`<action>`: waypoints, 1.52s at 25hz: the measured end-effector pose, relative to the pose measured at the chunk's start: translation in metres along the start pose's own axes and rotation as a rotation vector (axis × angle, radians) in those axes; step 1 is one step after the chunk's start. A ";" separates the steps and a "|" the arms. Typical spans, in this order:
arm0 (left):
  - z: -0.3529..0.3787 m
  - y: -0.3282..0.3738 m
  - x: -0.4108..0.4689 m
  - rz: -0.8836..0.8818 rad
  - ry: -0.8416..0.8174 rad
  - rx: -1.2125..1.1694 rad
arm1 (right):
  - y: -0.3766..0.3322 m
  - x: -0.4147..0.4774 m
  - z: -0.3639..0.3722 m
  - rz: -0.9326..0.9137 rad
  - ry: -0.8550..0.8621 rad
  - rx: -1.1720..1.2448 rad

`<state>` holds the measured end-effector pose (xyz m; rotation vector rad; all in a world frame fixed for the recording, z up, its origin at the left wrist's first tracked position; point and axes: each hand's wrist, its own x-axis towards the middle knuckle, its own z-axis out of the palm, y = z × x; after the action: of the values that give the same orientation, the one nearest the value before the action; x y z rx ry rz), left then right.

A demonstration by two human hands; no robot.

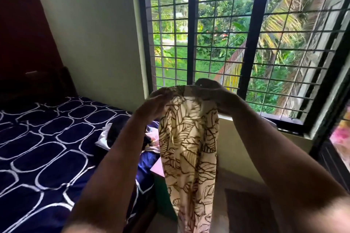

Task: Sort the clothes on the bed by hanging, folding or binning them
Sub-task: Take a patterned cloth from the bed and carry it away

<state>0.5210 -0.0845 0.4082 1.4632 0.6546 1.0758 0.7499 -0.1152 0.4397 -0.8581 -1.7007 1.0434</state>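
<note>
Window point(193, 24): black frame with thick uprights, filling the upper right.
Grille point(170, 51): thin metal bars in a square grid across every pane.
Sill point(284, 121): pale ledge along the window's lower edge.
Wall point(91, 34): plain pale green, left of the window.
Panel point(20, 24): dark red, at the far left edge.
Headboard point(47, 85): dark wood, below the panel.
Palm point(284, 15): leaning trunk and fronds outside, amid green trees.
Mat point(246, 212): dark, on the floor under the window.

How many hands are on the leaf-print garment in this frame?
2. The left hand is at the top edge of the leaf-print garment, on the bed side; the right hand grips the top on the window side. Whether the left hand grips is unclear.
</note>
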 end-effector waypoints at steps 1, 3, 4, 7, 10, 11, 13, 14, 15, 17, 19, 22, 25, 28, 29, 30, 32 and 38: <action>-0.001 0.012 0.002 -0.001 0.016 -0.056 | 0.009 -0.001 0.000 0.053 -0.010 -0.041; -0.007 0.032 0.005 0.037 -0.038 -0.202 | 0.025 -0.004 0.002 0.177 -0.059 -0.166; -0.010 0.041 0.005 0.062 -0.076 -0.273 | 0.032 -0.006 0.002 0.228 -0.098 -0.238; -0.023 0.062 -0.004 0.169 -0.155 -0.427 | 0.058 -0.009 -0.003 0.335 -0.231 -0.436; -0.054 0.079 -0.013 0.251 -0.065 -0.438 | 0.077 -0.009 0.009 0.411 -0.337 -0.597; -0.064 0.080 -0.015 0.253 -0.015 -0.391 | 0.083 -0.005 0.017 0.410 -0.381 -0.655; -0.086 0.076 -0.020 0.224 0.084 -0.307 | 0.090 0.007 0.032 0.333 -0.440 -0.863; -0.095 0.073 -0.024 0.193 0.138 -0.263 | 0.095 0.015 0.034 0.262 -0.401 -0.961; -0.104 0.070 -0.030 0.150 0.190 -0.192 | 0.100 0.022 0.032 0.200 -0.310 -0.995; -0.129 0.067 -0.042 0.082 0.290 0.075 | 0.103 0.030 0.024 0.173 -0.127 -0.892; -0.152 0.064 -0.054 0.047 0.347 0.463 | 0.093 0.035 0.017 0.208 -0.064 -0.746; -0.165 0.067 -0.063 -0.097 0.223 0.826 | 0.071 0.039 0.018 0.210 -0.117 -0.462; -0.164 0.076 -0.061 -0.145 0.119 1.153 | 0.065 0.057 0.031 0.260 -0.020 -0.417; -0.170 0.080 -0.060 -0.104 0.127 1.147 | 0.066 0.075 0.047 0.293 -0.203 -1.018; -0.170 0.080 -0.061 -0.098 0.121 1.079 | 0.068 0.077 0.052 0.279 -0.298 -1.143; -0.168 0.081 -0.062 -0.103 0.110 1.008 | 0.070 0.078 0.053 0.303 -0.370 -1.175; -0.162 0.080 -0.064 -0.092 0.075 0.927 | 0.080 0.079 0.050 0.377 -0.409 -1.067; -0.148 0.079 -0.065 -0.116 -0.020 0.769 | 0.078 0.076 0.052 0.471 -0.210 -0.697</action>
<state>0.3481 -0.0893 0.4582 2.0451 1.2064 0.7388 0.6831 -0.0315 0.3836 -1.7060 -2.1406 0.8498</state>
